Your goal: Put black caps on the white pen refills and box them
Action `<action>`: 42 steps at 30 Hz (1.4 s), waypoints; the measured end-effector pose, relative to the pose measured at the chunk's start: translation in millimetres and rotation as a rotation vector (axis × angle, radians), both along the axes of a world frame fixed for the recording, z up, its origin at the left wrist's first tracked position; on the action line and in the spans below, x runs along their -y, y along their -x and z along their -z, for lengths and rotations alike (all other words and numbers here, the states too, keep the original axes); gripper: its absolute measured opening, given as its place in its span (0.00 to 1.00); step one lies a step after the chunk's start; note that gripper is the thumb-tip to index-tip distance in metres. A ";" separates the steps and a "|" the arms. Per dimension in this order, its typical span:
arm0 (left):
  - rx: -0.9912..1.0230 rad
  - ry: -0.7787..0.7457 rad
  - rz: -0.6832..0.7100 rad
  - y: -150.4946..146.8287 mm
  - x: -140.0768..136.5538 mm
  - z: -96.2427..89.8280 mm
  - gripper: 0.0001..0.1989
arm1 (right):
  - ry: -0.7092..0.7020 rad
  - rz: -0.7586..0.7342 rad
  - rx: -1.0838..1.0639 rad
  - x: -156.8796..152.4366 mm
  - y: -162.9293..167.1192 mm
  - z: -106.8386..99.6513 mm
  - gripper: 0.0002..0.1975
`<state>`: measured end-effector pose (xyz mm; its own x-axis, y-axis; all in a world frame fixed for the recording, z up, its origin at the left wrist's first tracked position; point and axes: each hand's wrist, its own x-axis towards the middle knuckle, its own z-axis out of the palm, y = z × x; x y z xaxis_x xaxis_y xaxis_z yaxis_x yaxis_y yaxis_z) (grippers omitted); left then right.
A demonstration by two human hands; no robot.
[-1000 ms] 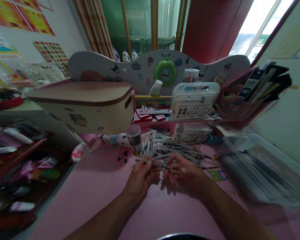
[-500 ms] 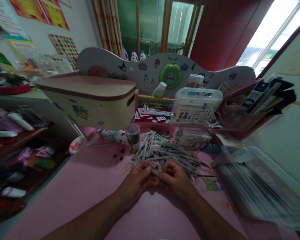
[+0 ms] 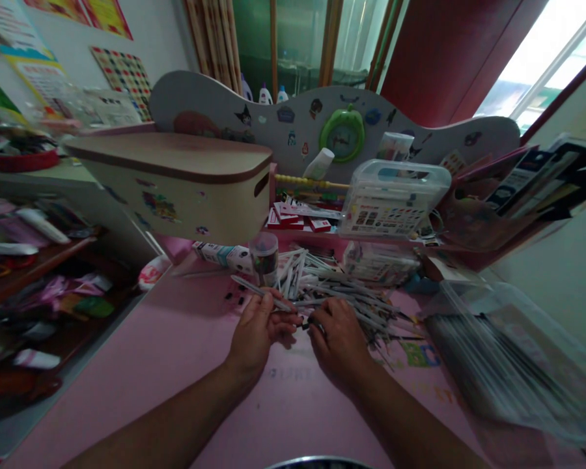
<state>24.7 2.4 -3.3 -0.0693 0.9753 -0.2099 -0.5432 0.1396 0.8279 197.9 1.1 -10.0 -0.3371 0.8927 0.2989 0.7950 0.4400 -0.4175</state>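
My left hand (image 3: 258, 329) has its thumb pressed over a slim grey pen-like stick (image 3: 247, 284), which points up and to the left. My right hand (image 3: 339, 335) is bent, with thumb and fingertips pinched at a small black piece (image 3: 306, 322) that looks like a cap. A narrow gap separates the two hands. Just beyond them spreads a loose pile of similar grey and white sticks (image 3: 356, 296). Several small black pieces (image 3: 234, 298) lie on the pink desk left of the pile.
Behind my left hand stands a clear cup (image 3: 264, 257). At the right is a clear plastic bin (image 3: 522, 299) with many dark-ended sticks. A clear carry case (image 3: 395, 202) and a lidded cream box (image 3: 195, 202) sit on the shelf behind. A round rim (image 3: 317, 461) shows at the bottom edge.
My hands have moved apart. My left hand has drawn left with the grey stick, and a black piece now shows at my right fingertips. The view has shifted slightly.
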 end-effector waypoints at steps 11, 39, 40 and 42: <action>-0.071 -0.039 -0.095 3.4 -8.9 1.9 0.17 | -0.013 -0.032 0.017 -0.1 -7.3 3.0 0.06; 0.035 -0.081 -0.025 -2.1 -0.4 2.8 0.17 | -0.024 -0.093 -0.084 -3.4 -2.0 7.8 0.05; 0.038 -0.076 -0.004 -2.3 -0.4 2.6 0.17 | -0.012 -0.099 -0.135 -2.5 -1.6 6.6 0.06; 0.028 -0.051 0.028 -2.3 -0.5 2.8 0.17 | 0.031 -0.085 -0.253 0.2 -0.1 3.6 0.09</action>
<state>26.9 2.9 -6.1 -0.0362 0.9863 -0.1612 -0.5626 0.1133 0.8189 198.0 0.9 -13.6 -0.3298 0.8742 0.3564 0.6244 0.4851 -0.6122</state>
